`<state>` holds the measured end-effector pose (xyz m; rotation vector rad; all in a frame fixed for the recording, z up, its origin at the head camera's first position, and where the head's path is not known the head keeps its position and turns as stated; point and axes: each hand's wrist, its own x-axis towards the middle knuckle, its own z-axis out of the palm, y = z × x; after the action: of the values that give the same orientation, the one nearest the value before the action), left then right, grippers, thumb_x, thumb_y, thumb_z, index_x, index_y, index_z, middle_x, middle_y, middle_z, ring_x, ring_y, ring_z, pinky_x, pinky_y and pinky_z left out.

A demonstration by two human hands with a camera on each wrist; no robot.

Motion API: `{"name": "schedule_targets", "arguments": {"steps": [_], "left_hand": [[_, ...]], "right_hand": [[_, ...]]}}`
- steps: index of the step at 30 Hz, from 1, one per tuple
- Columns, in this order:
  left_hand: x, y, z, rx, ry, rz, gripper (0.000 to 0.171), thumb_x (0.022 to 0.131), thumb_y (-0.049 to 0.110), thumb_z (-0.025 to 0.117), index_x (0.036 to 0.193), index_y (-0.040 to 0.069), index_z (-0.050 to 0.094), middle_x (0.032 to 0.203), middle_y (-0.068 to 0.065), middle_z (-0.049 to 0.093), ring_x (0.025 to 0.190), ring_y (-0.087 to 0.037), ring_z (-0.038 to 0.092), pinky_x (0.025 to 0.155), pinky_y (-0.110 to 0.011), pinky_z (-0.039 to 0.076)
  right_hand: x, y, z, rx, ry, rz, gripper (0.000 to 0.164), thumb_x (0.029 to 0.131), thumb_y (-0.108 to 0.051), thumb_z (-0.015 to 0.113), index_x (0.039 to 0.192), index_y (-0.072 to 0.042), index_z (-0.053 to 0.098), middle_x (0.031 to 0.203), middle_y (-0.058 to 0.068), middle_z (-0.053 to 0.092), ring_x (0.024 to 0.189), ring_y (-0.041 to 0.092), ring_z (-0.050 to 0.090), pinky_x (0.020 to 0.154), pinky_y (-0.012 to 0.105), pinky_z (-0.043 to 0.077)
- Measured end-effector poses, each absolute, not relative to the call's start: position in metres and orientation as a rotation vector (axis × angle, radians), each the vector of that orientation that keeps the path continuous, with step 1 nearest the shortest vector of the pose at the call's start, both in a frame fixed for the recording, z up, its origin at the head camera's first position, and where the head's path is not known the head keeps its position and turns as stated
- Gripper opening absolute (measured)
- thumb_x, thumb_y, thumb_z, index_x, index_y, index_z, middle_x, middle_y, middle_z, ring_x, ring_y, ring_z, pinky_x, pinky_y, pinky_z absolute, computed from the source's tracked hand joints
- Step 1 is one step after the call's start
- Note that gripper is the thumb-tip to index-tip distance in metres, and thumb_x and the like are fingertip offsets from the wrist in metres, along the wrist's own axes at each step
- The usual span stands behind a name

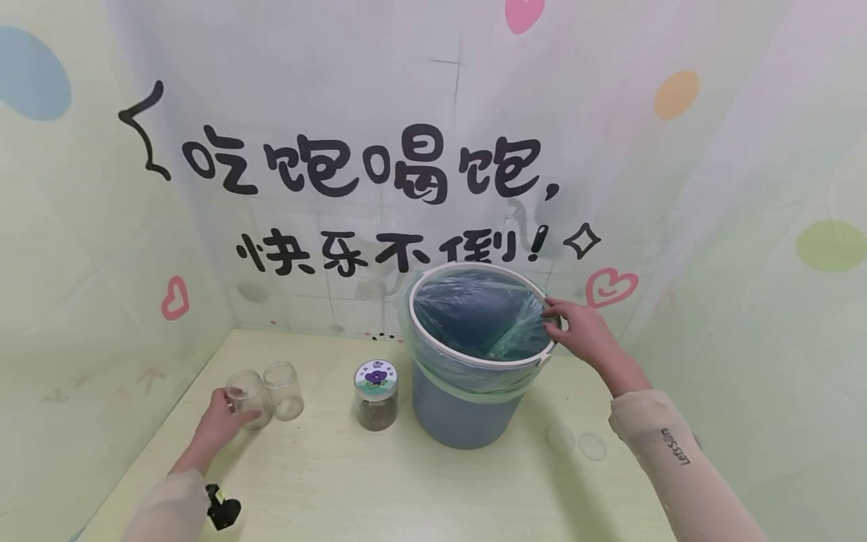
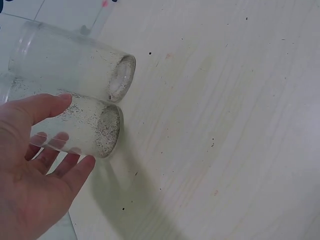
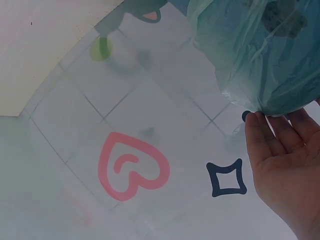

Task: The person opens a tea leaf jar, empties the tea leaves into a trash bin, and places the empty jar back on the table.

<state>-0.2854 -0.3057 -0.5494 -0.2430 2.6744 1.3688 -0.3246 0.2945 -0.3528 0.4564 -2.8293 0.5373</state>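
My left hand (image 1: 223,421) grips a clear jar (image 2: 85,120), thumb on one side and fingers on the other. Dark specks cling inside its wall and bottom. A second clear jar (image 1: 284,391) stands right against it. At the right, a blue trash can (image 1: 460,414) with a white rim is lined with a thin greenish trash bag (image 1: 467,380), folded over the outside. My right hand (image 1: 585,331) pinches the bag at the can's right rim; the right wrist view shows its fingers (image 3: 260,135) at the bag's edge, the thumb hidden there.
Between the jars and the can stands a jar (image 1: 376,395) with dark contents and a flower-printed lid. Two clear round lids (image 1: 592,446) lie right of the can. A black object (image 1: 222,508) shows by the left sleeve. Printed curtains (image 1: 406,83) surround the pale table (image 1: 325,482).
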Motion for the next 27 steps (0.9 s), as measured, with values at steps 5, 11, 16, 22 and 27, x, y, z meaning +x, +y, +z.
{"name": "schedule_targets", "arguments": {"steps": [5, 11, 16, 22, 27], "left_hand": [[-0.285, -0.305, -0.553, -0.257, 2.668, 1.362, 0.080, 0.099, 0.024, 0.059, 0.142, -0.020, 0.007, 0.147, -0.050, 0.013, 0.135, -0.064, 0.023, 0.112, -0.067, 0.031], [-0.283, -0.304, -0.551, -0.263, 2.670, 1.385, 0.081, 0.098, 0.025, 0.060, 0.144, -0.017, 0.008, 0.149, -0.048, 0.012, 0.136, -0.062, 0.024, 0.111, -0.066, 0.035], [-0.283, -0.304, -0.545, -0.226, 2.738, 1.386, 0.089, 0.096, 0.026, 0.064, 0.147, -0.018, 0.005, 0.149, -0.045, 0.016, 0.134, -0.061, 0.028, 0.107, -0.066, 0.037], [-0.283, -0.305, -0.535, -0.136, 2.830, 1.371, 0.091, 0.095, 0.025, 0.066, 0.148, -0.019, 0.006, 0.148, -0.045, 0.018, 0.134, -0.062, 0.028, 0.106, -0.068, 0.035], [-0.281, -0.306, -0.523, -0.079, 2.888, 1.385, 0.087, 0.094, 0.022, 0.067, 0.147, -0.020, 0.012, 0.147, -0.045, 0.022, 0.133, -0.061, 0.029, 0.106, -0.069, 0.032]], "right_hand": [[-0.326, 0.295, -0.354, 0.457, -2.842, 0.536, 0.027, 0.092, -0.011, 0.062, 0.113, 0.003, 0.071, 0.141, 0.023, 0.057, 0.119, 0.044, 0.061, 0.099, 0.057, 0.052], [-0.326, 0.296, -0.353, 0.457, -2.849, 0.515, 0.026, 0.092, -0.011, 0.062, 0.113, 0.002, 0.072, 0.141, 0.022, 0.057, 0.118, 0.042, 0.063, 0.098, 0.055, 0.053], [-0.326, 0.294, -0.352, 0.457, -2.854, 0.521, 0.027, 0.092, -0.012, 0.062, 0.113, 0.002, 0.071, 0.141, 0.023, 0.057, 0.120, 0.043, 0.061, 0.101, 0.056, 0.051], [-0.327, 0.295, -0.352, 0.446, -2.877, 0.531, 0.029, 0.093, -0.013, 0.060, 0.116, 0.003, 0.070, 0.143, 0.023, 0.055, 0.124, 0.044, 0.058, 0.104, 0.057, 0.048], [-0.326, 0.295, -0.352, 0.447, -2.876, 0.532, 0.029, 0.093, -0.012, 0.060, 0.115, 0.003, 0.070, 0.143, 0.024, 0.055, 0.124, 0.044, 0.058, 0.104, 0.058, 0.048]]}}
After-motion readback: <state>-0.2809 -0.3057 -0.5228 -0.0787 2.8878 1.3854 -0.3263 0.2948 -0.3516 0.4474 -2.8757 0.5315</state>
